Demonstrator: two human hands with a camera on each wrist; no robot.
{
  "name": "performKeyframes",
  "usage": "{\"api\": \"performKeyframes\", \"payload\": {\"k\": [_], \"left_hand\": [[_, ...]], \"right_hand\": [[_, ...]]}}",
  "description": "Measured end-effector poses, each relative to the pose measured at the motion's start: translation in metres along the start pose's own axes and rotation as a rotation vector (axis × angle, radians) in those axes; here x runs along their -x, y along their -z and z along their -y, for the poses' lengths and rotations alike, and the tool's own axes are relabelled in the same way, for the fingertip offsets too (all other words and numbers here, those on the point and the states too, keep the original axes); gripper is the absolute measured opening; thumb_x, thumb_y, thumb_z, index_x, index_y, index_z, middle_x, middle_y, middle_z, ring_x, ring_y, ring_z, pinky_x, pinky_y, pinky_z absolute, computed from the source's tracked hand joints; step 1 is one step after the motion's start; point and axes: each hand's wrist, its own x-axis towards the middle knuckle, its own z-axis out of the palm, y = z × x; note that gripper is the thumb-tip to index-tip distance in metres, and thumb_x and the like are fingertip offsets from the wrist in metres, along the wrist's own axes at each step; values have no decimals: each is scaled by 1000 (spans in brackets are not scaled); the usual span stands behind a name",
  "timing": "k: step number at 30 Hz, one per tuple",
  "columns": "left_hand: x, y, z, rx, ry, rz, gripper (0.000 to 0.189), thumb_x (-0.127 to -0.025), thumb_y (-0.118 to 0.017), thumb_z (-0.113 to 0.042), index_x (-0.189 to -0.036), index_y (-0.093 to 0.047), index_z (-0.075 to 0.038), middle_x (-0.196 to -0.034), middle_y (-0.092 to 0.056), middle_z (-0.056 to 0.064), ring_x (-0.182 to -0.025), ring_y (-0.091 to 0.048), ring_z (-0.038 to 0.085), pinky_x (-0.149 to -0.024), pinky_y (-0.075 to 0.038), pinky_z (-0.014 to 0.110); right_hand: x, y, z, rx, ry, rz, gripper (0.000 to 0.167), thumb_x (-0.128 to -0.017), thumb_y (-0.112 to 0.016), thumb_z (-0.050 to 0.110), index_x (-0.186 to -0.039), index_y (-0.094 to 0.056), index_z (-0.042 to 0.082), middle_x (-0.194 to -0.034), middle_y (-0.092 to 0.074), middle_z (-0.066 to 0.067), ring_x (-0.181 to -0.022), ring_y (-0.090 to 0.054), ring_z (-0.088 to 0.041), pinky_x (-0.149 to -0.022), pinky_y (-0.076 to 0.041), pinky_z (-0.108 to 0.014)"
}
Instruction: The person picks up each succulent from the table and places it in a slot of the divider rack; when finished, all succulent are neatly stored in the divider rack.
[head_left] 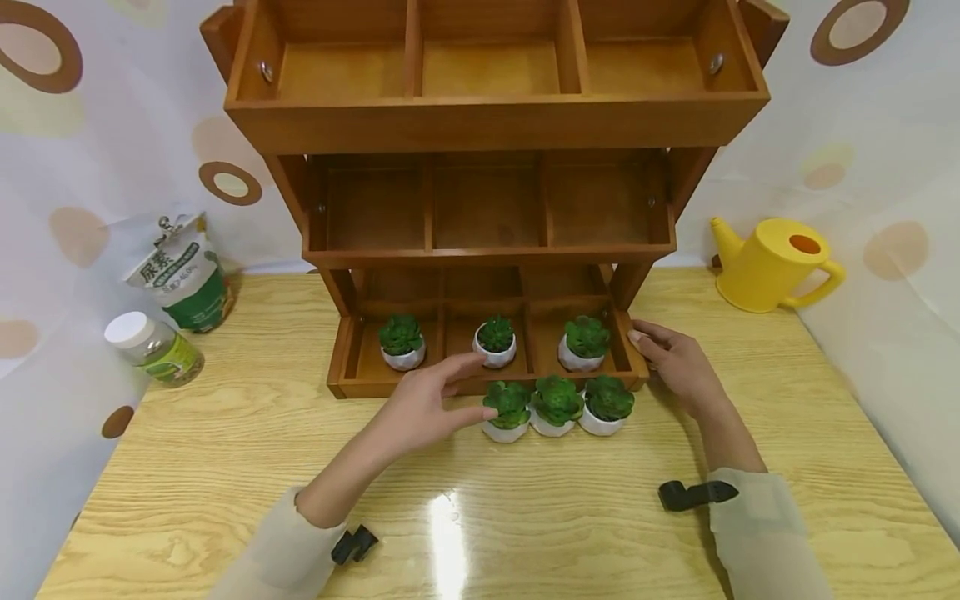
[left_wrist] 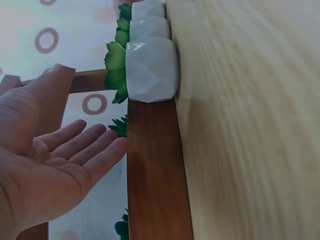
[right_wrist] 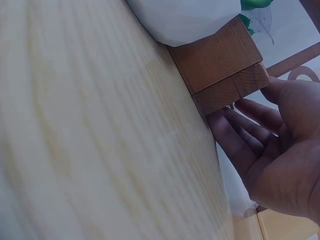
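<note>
Wooden rack (head_left: 495, 127), three-tiered, standing on a wood-grain desk (head_left: 562, 517).

Lot, six green succulents in white faceted pots. Inside the bottom tier (head_left: 390, 389), one per compartment: left plant (head_left: 402, 337), middle plant (head_left: 496, 337), right plant (head_left: 585, 340). On the desk, in a close row just before the rack's front board, toward its right half: first row plant (head_left: 508, 407), second row plant (head_left: 557, 402), third row plant (head_left: 607, 400).

Progress, by judgement: about half done, if the work is stocking the rack; three plants housed, the row of three left outside.

Left hand (head_left: 429, 402): reaches in from the lower left, palm toward the row, thumb and fingers spread apart and gripping nothing. Thumb tip overlaps the first row plant in the head view; contact cannot be told. The left wrist view shows the palm bare.

Right hand (head_left: 678, 367): at the rack's lower right end, forearm extended, fingers bent and holding that end, thumb at the upper edge, other fingers low against the outer side.

Surroundings: yellow watering can (head_left: 768, 271), right; clipped bag (head_left: 191, 287) and white-capped jar (head_left: 161, 354), left.
</note>
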Motion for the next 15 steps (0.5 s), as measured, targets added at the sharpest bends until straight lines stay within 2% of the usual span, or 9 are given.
{"api": "performKeyframes", "payload": {"k": [7,15], "left_hand": [[6,-3,9,17,3,15,68,-86,-81,-42,-146,-55,-24,-140,-64,3,-130,-61,23,-107,-50,47],[4,-8,15,22,-5,84,69,-88,-79,-41,-147,-53,-18,-144,-61,3,-131,-60,24,-107,-50,43]], "right_hand": [[-1,0,-1,-1,-4,-1,70,-104,-48,53,-157,-37,8,-148,-52,-25,-96,-63,9,-81,-51,-10],[0,1,-2,-8,-6,5,71,-104,-48,53,-158,-36,9,-149,-51,-25,-95,-62,11,-82,-51,-10]]}}
